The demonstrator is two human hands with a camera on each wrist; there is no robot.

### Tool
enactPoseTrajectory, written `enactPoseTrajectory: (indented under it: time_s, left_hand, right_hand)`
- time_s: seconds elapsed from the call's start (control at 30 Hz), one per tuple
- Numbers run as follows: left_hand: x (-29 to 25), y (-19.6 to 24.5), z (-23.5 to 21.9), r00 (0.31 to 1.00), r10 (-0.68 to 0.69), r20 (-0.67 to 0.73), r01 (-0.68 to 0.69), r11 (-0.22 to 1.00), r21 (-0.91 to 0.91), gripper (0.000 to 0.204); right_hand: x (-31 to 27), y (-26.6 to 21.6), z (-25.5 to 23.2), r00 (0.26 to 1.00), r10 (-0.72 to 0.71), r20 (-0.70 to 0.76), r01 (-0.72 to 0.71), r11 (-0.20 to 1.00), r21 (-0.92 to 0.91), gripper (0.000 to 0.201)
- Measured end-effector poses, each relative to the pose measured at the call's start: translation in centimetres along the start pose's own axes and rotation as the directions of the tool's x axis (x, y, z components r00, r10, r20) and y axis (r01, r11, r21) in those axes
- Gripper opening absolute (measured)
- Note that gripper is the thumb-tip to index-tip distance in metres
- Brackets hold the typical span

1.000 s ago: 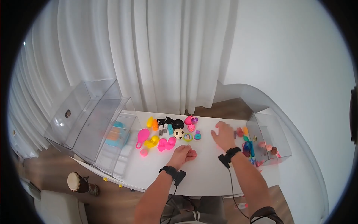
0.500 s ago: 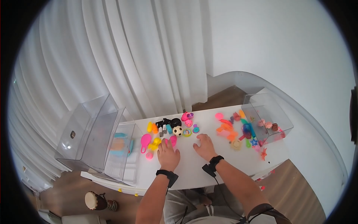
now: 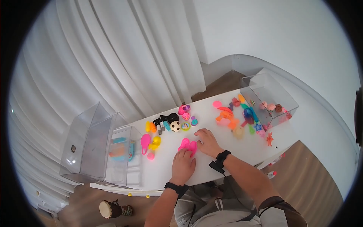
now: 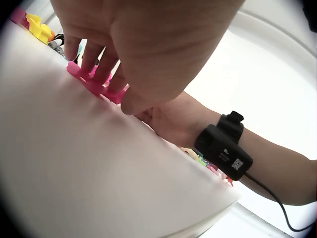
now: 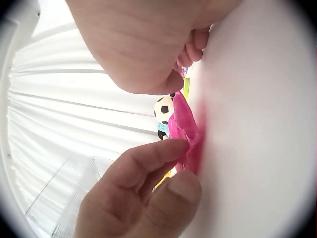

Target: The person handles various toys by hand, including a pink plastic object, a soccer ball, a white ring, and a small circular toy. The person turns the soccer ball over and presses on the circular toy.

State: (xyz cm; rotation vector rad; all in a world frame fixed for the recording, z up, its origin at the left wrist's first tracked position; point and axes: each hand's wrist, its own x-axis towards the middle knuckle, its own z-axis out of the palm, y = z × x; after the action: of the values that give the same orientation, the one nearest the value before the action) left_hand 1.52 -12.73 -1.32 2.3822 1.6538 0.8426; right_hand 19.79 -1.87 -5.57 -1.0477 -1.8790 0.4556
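In the head view, a bright pink plastic toy with two rounded lobes [image 3: 188,145] lies on the white table between the two hands. My left hand [image 3: 183,166] reaches over its near side. Its spread fingers rest on the pink toy [image 4: 94,85] in the left wrist view, while the thumb stays apart from it. Just right of the toy is my right hand [image 3: 209,143], fingers loosely bent and holding nothing. From the right wrist, the left index fingertip [image 5: 181,146] meets the toy's edge.
Behind the hands sit a small soccer ball [image 3: 175,126], a pink paddle-shaped toy [image 3: 145,143] and yellow toys [image 3: 155,143]. Colourful toys [image 3: 227,119] spread at right beside a clear bin [image 3: 278,89]. Large clear bins [image 3: 90,145] stand at left.
The pink toy has shifted right and nearer, away from the soccer ball, with my left hand on it. My right hand has come left from the right-hand toys. The head view has turned.
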Motion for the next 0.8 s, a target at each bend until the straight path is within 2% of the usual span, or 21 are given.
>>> enactPoseTrajectory:
  time_s: [0.13,0.2,0.23,0.3,0.37,0.43,0.5,0.57,0.63,0.7,0.73,0.8]
  left_hand:
    - [1.1,-0.7,0.4,0.999,0.008,0.039,-0.005,0.997,-0.072,0.04]
    - [1.6,-0.8,-0.4,0.994,-0.02,-0.108,0.006,0.992,-0.125,0.042]
    - [1.9,-0.9,-0.5,0.994,-0.022,-0.104,0.008,0.992,-0.129,0.042]
    - [2.5,-1.4,-0.8,0.972,-0.107,-0.211,0.087,0.991,-0.104,0.044]
    - [2.8,-2.4,-0.5,0.969,-0.106,-0.222,0.091,0.993,-0.08,0.046]
    - [3.0,-3.3,0.0,0.979,-0.156,-0.13,0.148,0.987,-0.067,0.043]
    - [3.4,-3.8,0.8,0.972,-0.198,-0.125,0.196,0.98,-0.028,0.04]
    - [3.9,-4.3,1.4,0.964,-0.236,-0.121,0.239,0.971,0.01,0.037]
    - [4.7,-4.4,1.4,0.928,-0.372,-0.017,0.369,0.924,-0.098,0.032]
    - [5.1,-4.4,1.0,0.913,-0.406,0.034,0.406,0.903,-0.139,0.03]
    - [5.2,-4.4,0.7,0.896,-0.436,0.085,0.444,0.879,-0.176,0.028]
    - [5.3,-4.5,0.5,0.899,-0.428,0.091,0.437,0.877,-0.197,0.027]
  right_hand:
    - [-1.0,0.7,-1.7,0.997,0.034,0.066,-0.037,0.999,0.033,0.035]
    - [-1.5,0.3,-2.7,0.994,0.019,0.107,-0.023,0.999,0.039,0.043]
    - [-1.6,0.0,-3.2,0.994,0.025,0.11,-0.029,0.999,0.037,0.043]
    - [-1.6,-0.9,-3.9,0.979,-0.001,0.206,0.006,1.0,-0.02,0.055]
    - [-1.5,-1.6,-4.3,0.97,-0.017,0.241,0.029,0.999,-0.046,0.059]
    - [-1.2,-1.8,-4.2,0.961,-0.034,0.275,0.054,0.996,-0.067,0.062]
    - [-1.2,-1.8,-4.1,0.95,-0.086,0.299,0.141,0.976,-0.168,0.061]
    - [-1.1,-1.9,-4.2,0.942,-0.093,0.322,0.162,0.968,-0.194,0.059]
    - [-0.8,-2.3,-4.6,0.934,-0.099,0.342,0.183,0.958,-0.222,0.058]
    - [-0.5,-2.8,-5.1,0.899,-0.04,0.436,0.152,0.962,-0.226,0.051]
    - [-0.5,-2.9,-5.2,0.898,-0.041,0.437,0.154,0.962,-0.227,0.051]
    - [-0.8,-3.1,-5.0,0.925,-0.091,0.368,0.181,0.959,-0.219,0.046]
